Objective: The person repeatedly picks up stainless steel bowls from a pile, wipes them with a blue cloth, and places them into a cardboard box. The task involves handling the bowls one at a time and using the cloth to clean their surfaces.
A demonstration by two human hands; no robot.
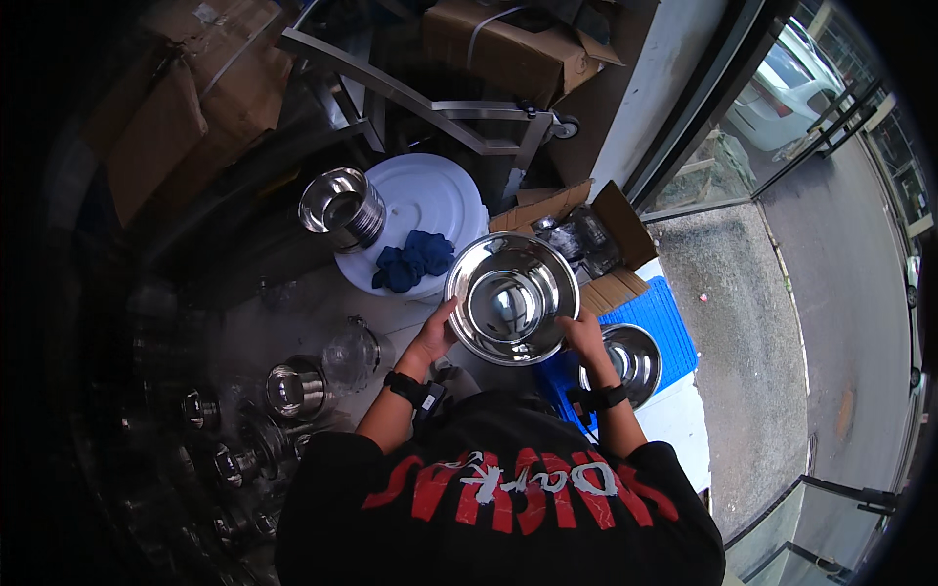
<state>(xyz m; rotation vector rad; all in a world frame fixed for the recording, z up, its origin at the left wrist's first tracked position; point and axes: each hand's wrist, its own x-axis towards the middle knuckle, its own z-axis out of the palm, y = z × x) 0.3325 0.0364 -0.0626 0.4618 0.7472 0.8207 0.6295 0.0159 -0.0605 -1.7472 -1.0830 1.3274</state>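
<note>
A large shiny stainless steel bowl (513, 299) is held up in front of me by both hands. My left hand (437, 329) grips its left rim, with the thumb at the edge. On the right side, my right hand (584, 333) has the rim with its thumb over the inside. Beyond the bowl, a blue cloth (415, 260) lies crumpled on a round white lid (432, 183). Stacked steel pots (341, 209) rest on their side or tilted at the lid's left edge. Another steel bowl (634, 362) sits on a blue plastic crate (670, 337), partly behind my right forearm.
An open cardboard box (623, 227) with plastic-wrapped items stands beyond the bowl. Several steel pots (297, 387) crowd the floor at left. A metal frame on a caster (564, 127) and larger cardboard boxes (506, 51) lie farther off. A glass door (703, 161) borders the right.
</note>
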